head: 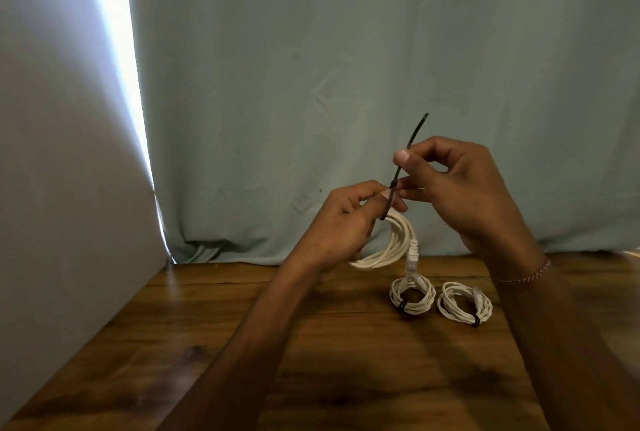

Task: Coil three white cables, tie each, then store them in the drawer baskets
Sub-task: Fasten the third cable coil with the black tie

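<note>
At the far left a pale wall panel [62, 153] runs down to the wooden bench [214, 333], and a bright strip of daylight [121, 60] shows between it and the grey-green curtain [346, 50] that hangs behind the whole bench. Right of centre, the left hand [346, 219] is raised above the bench with its fingers curled round the top of a coiled white cable [391, 247], whose loops hang below the hand and whose clear plug dangles toward the bench. A black cable tie [401, 167] wraps the coil at the fingertips and its free tail sticks up and to the right against the curtain. The right hand [460, 188] pinches that tail between thumb and forefinger just above the tie's head; a thin beaded bracelet [523, 276] circles its wrist. Below the hands, two more coiled white cables lie flat on the bench side by side, apart from each other: the left tied coil [412, 295] and the right tied coil [464, 302], each bound by a black tie. The dangling plug hides part of the left one.
</note>
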The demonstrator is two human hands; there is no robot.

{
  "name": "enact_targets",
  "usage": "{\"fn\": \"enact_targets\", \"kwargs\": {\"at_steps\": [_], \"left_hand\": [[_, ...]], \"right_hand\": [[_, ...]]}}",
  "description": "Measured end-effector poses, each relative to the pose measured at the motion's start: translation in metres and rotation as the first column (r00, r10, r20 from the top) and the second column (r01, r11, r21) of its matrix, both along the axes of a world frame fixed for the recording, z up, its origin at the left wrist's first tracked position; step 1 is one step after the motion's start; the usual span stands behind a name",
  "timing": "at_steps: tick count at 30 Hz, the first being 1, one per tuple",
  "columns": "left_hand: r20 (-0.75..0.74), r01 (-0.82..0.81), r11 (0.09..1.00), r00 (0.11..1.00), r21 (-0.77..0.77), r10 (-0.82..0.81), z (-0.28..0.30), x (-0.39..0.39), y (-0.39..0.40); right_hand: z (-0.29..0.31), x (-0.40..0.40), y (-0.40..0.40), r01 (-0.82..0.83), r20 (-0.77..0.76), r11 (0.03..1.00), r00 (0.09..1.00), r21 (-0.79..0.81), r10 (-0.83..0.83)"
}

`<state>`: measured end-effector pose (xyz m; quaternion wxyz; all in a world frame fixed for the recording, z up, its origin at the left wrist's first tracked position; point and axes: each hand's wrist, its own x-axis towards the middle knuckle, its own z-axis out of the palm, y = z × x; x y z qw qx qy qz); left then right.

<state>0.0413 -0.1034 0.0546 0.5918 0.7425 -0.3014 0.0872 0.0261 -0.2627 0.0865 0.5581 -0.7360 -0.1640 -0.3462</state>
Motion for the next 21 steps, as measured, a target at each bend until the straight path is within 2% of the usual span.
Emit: {"fn": "enact_targets", "kwargs": {"at_steps": [5,8,11,13,15,18,21], "left_hand": [[-0.191,0.062,0.992,0.978,-0.109,-0.082,-0.002,0.002,0.000],[-0.234,0.091,0.988,0.965,-0.124,-0.119,-0.003,0.003,-0.001],[-0.253,0.124,0.984,0.955,-0.130,-0.154,-0.003,0.002,-0.005],[-0.248,0.132,0.983,0.955,-0.126,-0.160,-0.002,0.002,-0.006],[-0.228,0.111,0.986,0.964,-0.120,-0.137,-0.002,0.002,-0.005],[-0.221,0.063,0.988,0.971,-0.145,-0.094,-0.002,0.005,-0.004],[-0.233,0.037,0.984,0.969,-0.176,-0.078,-0.002,0.008,-0.002]], "right_hand": [[-0.002,0.000,0.006,0.089,0.113,0.995,0.990,-0.051,-0.083],[-0.002,0.000,0.005,0.127,0.117,0.991,0.986,-0.049,-0.120],[-0.005,0.007,0.002,0.278,0.186,0.957,0.948,-0.088,-0.258],[-0.007,0.010,0.002,0.323,0.207,0.943,0.931,-0.080,-0.301],[-0.008,0.011,0.005,0.277,0.185,0.959,0.947,-0.053,-0.264],[-0.005,0.007,0.008,0.071,0.041,0.997,0.997,-0.014,-0.070],[-0.004,0.008,0.006,-0.082,-0.074,0.996,0.994,-0.021,0.080]]}}
